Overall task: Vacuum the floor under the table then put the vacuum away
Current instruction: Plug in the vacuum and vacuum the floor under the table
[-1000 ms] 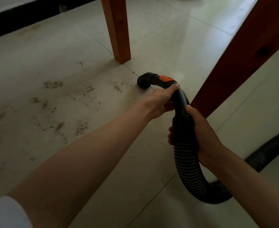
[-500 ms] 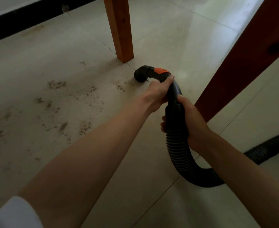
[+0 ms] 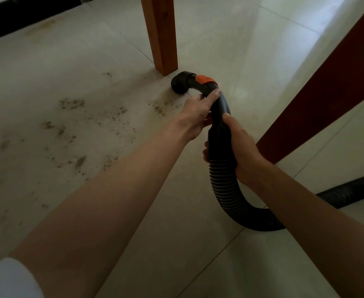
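1. Nearest to me, at the lower left of the frame, a white sleeve [image 3: 7, 278] ends above the elbow, and both bare forearms reach forward over the tiled floor [image 3: 252, 50].
2. The ribbed vacuum hose [image 3: 226, 190] loops low across the lower right and trails off to the right edge; the vacuum's body is out of view.
3. The right hand [image 3: 242, 147] is wrapped round the black cuff where the ribbed hose meets the rigid handle, fingers curled under it.
4. Just beyond, the left hand [image 3: 199, 110] grips the curved handle, thumb laid along the top, below the orange collar [image 3: 203, 79].
5. The open black nozzle end [image 3: 180, 83] sits at floor level, just beside the foot of the lighter table leg [image 3: 160, 33]; whether it touches the leg I cannot tell. A darker table leg [image 3: 327, 87] slants across the right.
6. Scattered dirt [image 3: 73, 130] speckles the tiles across the centre left, well apart from the nozzle save for a patch just below it.
7. I judge the vacuuming step is in hand, with much left to do. The next move calls for sweeping the nozzle leftward, low across the speckles, while minding the leg.
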`<state>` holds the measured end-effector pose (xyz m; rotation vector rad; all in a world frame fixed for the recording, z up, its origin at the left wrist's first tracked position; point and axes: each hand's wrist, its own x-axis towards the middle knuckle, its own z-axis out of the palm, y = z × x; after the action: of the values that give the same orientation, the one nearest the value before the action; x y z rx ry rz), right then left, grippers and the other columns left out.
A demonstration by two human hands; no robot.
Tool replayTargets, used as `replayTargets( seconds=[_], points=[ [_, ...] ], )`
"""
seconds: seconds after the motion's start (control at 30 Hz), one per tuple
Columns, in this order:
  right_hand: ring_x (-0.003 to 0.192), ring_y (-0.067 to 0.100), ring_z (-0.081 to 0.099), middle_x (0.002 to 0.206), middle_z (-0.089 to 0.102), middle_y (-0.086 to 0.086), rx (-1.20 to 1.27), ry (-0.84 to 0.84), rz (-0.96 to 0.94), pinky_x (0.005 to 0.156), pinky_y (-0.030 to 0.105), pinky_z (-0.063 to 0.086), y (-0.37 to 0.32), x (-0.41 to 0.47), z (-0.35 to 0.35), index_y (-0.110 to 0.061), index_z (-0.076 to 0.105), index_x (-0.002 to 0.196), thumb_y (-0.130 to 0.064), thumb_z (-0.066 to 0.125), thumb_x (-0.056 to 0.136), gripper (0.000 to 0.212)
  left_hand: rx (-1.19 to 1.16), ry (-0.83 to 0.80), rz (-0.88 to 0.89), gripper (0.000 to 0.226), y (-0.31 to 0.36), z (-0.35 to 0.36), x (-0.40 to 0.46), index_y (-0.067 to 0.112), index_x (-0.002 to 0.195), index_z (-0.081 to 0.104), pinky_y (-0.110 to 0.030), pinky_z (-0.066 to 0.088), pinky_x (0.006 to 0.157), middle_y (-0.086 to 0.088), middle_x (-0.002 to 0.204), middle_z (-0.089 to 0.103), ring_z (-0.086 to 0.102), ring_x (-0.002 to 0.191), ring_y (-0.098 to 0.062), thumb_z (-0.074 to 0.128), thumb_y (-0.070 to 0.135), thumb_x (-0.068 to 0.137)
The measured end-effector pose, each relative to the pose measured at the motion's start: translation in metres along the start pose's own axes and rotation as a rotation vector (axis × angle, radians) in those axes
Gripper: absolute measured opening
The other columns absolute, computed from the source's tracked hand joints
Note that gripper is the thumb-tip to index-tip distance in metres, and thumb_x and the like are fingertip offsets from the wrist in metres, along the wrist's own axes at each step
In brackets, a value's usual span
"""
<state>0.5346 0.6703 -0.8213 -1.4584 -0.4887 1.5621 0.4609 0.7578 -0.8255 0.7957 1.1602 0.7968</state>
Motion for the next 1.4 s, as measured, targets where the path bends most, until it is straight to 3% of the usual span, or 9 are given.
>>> replayTargets(
  seconds=[0.37, 0.53, 0.7, 0.87, 1.17, 1.4],
  points=[
    [0.053, 0.017, 0.059, 0.063, 0.059, 0.007, 0.201, -0.081, 0.031, 0.051, 0.027, 0.054, 0.012, -0.038, -0.030, -0.003, 0.055, 0.103, -0.039, 0.042, 0.096, 0.039, 0.026, -0.186, -0.126, 0.025, -0.014, 0.018, -0.020, 0.002, 0.112, 0.049, -0.027, 0.051, 0.076, -0.011, 0.092, 0.060, 0.060, 0.080, -0.021, 0.050, 0.022, 0.097],
    [0.051, 0.018, 0.058, 0.062, 0.059, 0.009, 0.299, -0.048, 0.118, 0.049, 0.024, 0.054, 0.013, -0.057, -0.047, -0.003, 0.058, 0.090, -0.041, 0.043, 0.095, 0.041, 0.051, -0.214, -0.169, 0.030, -0.021, 0.031, -0.030, 0.002, 0.118, 0.048, -0.029, 0.050, 0.083, -0.011, 0.097, 0.059, 0.060, 0.087, -0.022, 0.052, 0.021, 0.096],
    [0.049, 0.019, 0.059, 0.062, 0.060, 0.010, 0.326, -0.042, 0.157, 0.047, 0.025, 0.054, 0.017, -0.069, -0.057, -0.002, 0.058, 0.090, -0.042, 0.046, 0.093, 0.043, 0.081, -0.199, -0.209, 0.040, -0.029, 0.035, -0.037, 0.001, 0.127, 0.045, -0.030, 0.050, 0.085, -0.016, 0.112, 0.058, 0.058, 0.103, -0.028, 0.054, 0.022, 0.095],
    [0.048, 0.018, 0.060, 0.059, 0.060, 0.009, 0.318, -0.060, 0.128, 0.048, 0.025, 0.054, 0.017, -0.069, -0.048, -0.002, 0.057, 0.091, -0.040, 0.045, 0.095, 0.040, 0.091, -0.192, -0.200, 0.028, -0.024, 0.032, -0.040, 0.004, 0.116, 0.048, -0.026, 0.051, 0.075, -0.011, 0.099, 0.060, 0.060, 0.086, -0.020, 0.052, 0.023, 0.096],
    [0.050, 0.016, 0.059, 0.058, 0.060, 0.006, 0.199, -0.106, 0.067, 0.049, 0.027, 0.054, 0.009, -0.053, -0.028, -0.004, 0.054, 0.104, -0.037, 0.043, 0.097, 0.036, 0.017, -0.096, -0.160, 0.019, -0.010, 0.021, -0.036, 0.002, 0.107, 0.047, -0.028, 0.051, 0.071, -0.011, 0.091, 0.057, 0.059, 0.079, -0.022, 0.049, 0.018, 0.097],
    [0.052, 0.018, 0.058, 0.059, 0.059, 0.008, 0.151, -0.113, 0.084, 0.050, 0.027, 0.054, 0.003, -0.036, -0.015, -0.003, 0.059, 0.088, -0.040, 0.041, 0.097, 0.042, -0.020, -0.014, -0.127, 0.035, -0.004, 0.010, -0.020, -0.003, 0.124, 0.046, -0.029, 0.052, 0.068, -0.013, 0.097, 0.057, 0.058, 0.086, -0.026, 0.050, 0.018, 0.097]
  ],
)
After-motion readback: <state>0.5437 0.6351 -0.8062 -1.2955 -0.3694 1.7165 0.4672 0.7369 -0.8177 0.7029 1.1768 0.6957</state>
